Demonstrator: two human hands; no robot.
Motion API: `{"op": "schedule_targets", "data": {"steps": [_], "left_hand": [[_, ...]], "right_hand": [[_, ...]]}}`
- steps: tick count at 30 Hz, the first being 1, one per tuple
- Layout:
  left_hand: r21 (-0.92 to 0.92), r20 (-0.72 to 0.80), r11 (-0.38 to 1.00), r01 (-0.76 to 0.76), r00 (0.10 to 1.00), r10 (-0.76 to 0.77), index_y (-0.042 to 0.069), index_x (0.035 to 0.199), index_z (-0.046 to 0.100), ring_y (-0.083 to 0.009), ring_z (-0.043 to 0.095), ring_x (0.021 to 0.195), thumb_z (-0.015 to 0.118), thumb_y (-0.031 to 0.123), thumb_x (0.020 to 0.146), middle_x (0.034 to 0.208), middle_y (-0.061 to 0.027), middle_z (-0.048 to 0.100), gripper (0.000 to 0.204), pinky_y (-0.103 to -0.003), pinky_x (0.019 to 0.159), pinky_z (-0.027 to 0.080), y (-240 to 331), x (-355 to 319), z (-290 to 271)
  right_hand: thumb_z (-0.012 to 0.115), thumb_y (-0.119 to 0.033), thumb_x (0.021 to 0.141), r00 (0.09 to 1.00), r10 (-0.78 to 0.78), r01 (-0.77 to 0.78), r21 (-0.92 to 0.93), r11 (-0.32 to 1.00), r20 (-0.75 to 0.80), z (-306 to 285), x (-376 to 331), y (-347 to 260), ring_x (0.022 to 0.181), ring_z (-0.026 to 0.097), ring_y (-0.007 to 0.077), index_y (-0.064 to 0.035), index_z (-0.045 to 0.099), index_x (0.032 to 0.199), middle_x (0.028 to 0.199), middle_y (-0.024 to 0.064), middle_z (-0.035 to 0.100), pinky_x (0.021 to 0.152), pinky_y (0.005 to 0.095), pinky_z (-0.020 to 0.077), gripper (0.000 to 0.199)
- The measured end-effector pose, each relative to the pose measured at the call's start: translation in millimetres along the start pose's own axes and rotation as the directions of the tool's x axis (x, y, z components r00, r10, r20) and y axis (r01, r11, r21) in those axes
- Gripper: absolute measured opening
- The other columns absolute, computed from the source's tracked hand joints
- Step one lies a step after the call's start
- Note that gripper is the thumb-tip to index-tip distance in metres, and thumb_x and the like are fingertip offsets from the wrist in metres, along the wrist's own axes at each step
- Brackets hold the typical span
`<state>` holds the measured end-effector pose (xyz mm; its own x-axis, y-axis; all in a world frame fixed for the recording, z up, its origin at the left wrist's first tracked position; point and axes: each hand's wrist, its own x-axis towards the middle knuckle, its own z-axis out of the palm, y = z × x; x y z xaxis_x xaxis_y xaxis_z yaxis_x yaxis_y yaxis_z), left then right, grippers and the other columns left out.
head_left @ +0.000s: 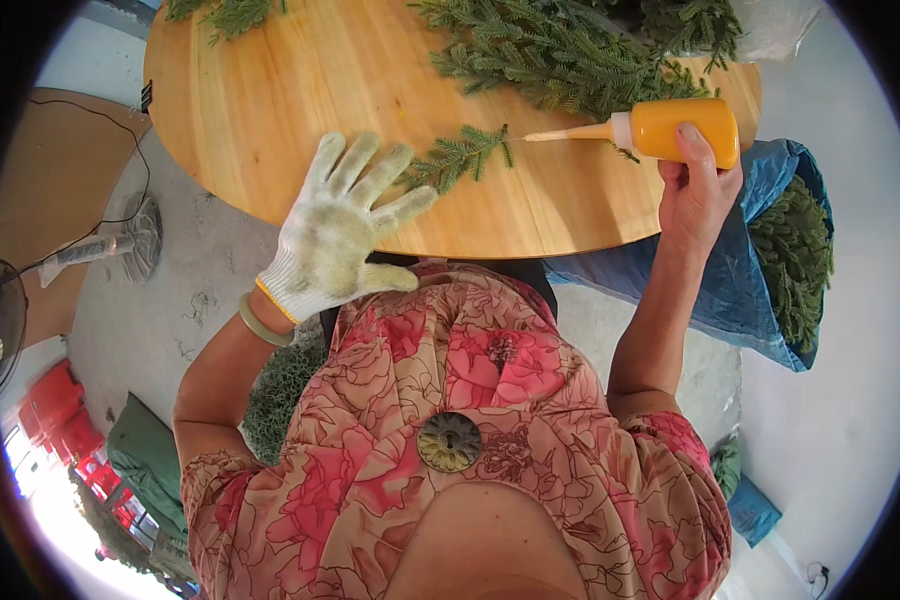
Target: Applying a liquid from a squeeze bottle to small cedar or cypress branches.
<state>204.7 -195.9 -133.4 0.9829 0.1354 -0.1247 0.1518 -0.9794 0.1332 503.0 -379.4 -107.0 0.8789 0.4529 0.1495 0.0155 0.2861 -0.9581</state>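
Note:
My left hand (342,225), in a dirty white knit glove, lies at the table's near edge with its fingers spread. Beside its fingertips a small green fir sprig (457,158) rests on the round wooden table (300,75). In my bare right hand (698,190) is a squeeze bottle (682,128) of orange-yellow liquid, tipped on its side. Its long tapered nozzle points left, the tip close to the right end of the sprig. Whether the tip touches the sprig I cannot tell.
A pile of green fir branches (560,55) covers the table's far right, with more sprigs (238,14) at the far left. To the right stands a blue sack (735,275) stuffed with greenery. A fan (5,330) and red containers (60,410) are at the left.

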Motion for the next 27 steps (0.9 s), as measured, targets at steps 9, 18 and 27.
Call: {"op": "schedule_targets", "data": {"steps": [9, 18, 27], "left_hand": [[0.005, -0.061, 1.0, -0.02, 0.998, 0.02, 0.023, 0.142, 0.055, -0.0361, 0.031, 0.144, 0.062, 0.074, 0.073, 0.153, -0.0111, 0.042, 0.087, -0.056, 0.123, 0.01, 2, 2, -5], [-0.076, 0.001, 0.997, 0.007, 1.0, -0.007, 0.021, 0.143, 0.055, -0.0366, 0.014, 0.152, 0.054, 0.08, 0.075, 0.162, -0.0137, 0.03, 0.09, -0.054, 0.125, -0.003, 2, 0, 1], [-0.023, -0.018, 1.0, -0.01, 1.0, 0.01, 0.021, 0.144, 0.054, -0.0369, 0.017, 0.152, 0.05, 0.081, 0.076, 0.161, -0.0141, 0.032, 0.09, -0.054, 0.125, -0.001, 0, 2, 1]], "right_hand": [[0.076, -0.005, 0.082, 0.999, 0.014, -0.015, 0.025, 1.0, 0.049, -5, 4, 4, 0.057, 0.043, 0.0024, -0.0015, 0.06, 0.11, 0.083, -0.0007, 0.059, 0.048, 0.0183, 0.0298, 0.033], [0.076, -0.006, 0.083, 0.999, 0.027, -0.028, 0.042, 0.999, 0.027, -9, 12, 14, 0.055, 0.042, 0.0028, -0.002, 0.06, 0.106, 0.08, -0.0009, 0.058, 0.047, 0.0183, 0.0298, 0.028], [0.075, -0.007, 0.084, 0.999, 0.043, -0.043, 0.044, 0.998, -0.003, -7, 13, 16, 0.054, 0.041, 0.0029, -0.0033, 0.061, 0.102, 0.08, -0.001, 0.057, 0.047, 0.0184, 0.0294, 0.023]]}}
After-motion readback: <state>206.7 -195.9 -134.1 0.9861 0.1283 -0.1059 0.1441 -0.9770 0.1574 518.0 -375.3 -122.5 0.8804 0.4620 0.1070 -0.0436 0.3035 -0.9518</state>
